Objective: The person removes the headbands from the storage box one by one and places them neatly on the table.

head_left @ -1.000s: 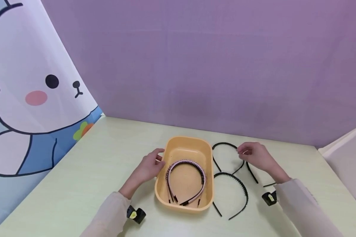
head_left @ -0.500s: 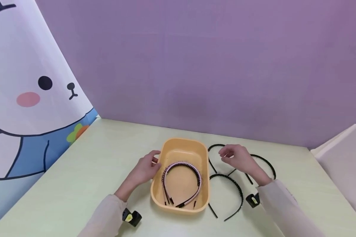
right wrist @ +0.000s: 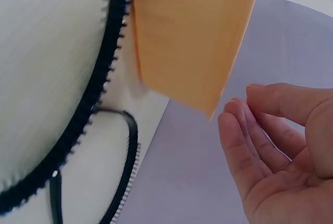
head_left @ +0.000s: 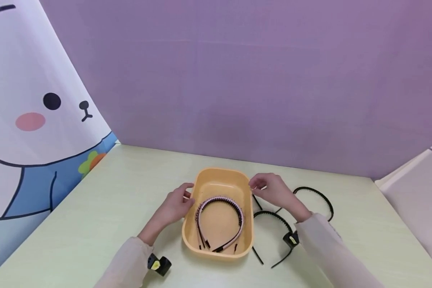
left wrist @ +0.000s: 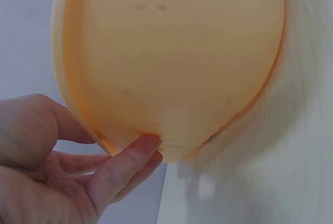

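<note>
An orange plastic basin stands on the table between both hands. Inside it lie a pale pink headband and at least one black toothed headband, overlapping. My left hand grips the basin's left rim; in the left wrist view the fingers and thumb pinch its edge. Close to the far right rim hovers my right hand, fingers loosely bent. The right wrist view shows its fingertips just off the basin's corner, holding nothing. Below the right forearm a black headband lies beside the basin, and another farther right.
One more black headband lies by the basin's far right side, largely hidden by the right hand in the head view. A purple backdrop rises behind the table, and a cartoon-printed cloth hangs at left.
My right hand has moved left from over the black headbands to the basin's right rim. The left hand keeps its grip on the basin.
</note>
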Available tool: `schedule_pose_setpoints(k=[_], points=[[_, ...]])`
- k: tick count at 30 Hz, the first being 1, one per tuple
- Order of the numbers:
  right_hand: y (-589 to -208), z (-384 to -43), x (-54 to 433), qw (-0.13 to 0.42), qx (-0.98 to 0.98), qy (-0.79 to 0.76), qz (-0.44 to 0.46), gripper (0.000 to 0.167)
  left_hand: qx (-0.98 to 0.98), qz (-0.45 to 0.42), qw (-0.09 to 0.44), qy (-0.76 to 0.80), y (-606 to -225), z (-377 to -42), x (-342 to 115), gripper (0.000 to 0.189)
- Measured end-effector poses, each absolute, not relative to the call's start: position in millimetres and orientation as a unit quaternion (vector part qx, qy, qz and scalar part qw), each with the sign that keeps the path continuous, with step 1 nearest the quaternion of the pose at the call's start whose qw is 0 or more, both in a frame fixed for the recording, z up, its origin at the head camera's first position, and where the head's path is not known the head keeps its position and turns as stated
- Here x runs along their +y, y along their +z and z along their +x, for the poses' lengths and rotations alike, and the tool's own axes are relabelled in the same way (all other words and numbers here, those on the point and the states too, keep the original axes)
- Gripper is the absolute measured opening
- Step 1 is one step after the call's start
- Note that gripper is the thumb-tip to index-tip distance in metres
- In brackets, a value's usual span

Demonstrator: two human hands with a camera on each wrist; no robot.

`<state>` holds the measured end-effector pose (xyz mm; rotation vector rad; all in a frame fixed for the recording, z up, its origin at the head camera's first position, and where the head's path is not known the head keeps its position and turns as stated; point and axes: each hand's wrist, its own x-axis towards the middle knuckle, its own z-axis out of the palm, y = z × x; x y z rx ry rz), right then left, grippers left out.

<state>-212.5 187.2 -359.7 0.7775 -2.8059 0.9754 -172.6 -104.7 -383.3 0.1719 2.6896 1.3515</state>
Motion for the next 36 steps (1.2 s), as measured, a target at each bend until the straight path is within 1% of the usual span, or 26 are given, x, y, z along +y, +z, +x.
schedule_pose_setpoints(k=[18,25,36], points=[[-352.8,-216.7,158.9,-0.016,-0.898,0.339,0.281,0.012,0.887,0.062,0.051,0.455,-385.6,-173.5,-104.7,0.046],[-357.5,-219.5,151.3,-0.035,-0.895,0.352,0.273,0.016,0.885,0.063,0.048,0.459,-387.8,-173.3,-103.8,0.046],[-361.2,-223.7,140.4,-0.042,-0.891,0.333,0.306,0.017,0.888,0.063,0.046,0.454,-386.0,-172.7,-104.5,0.045]])
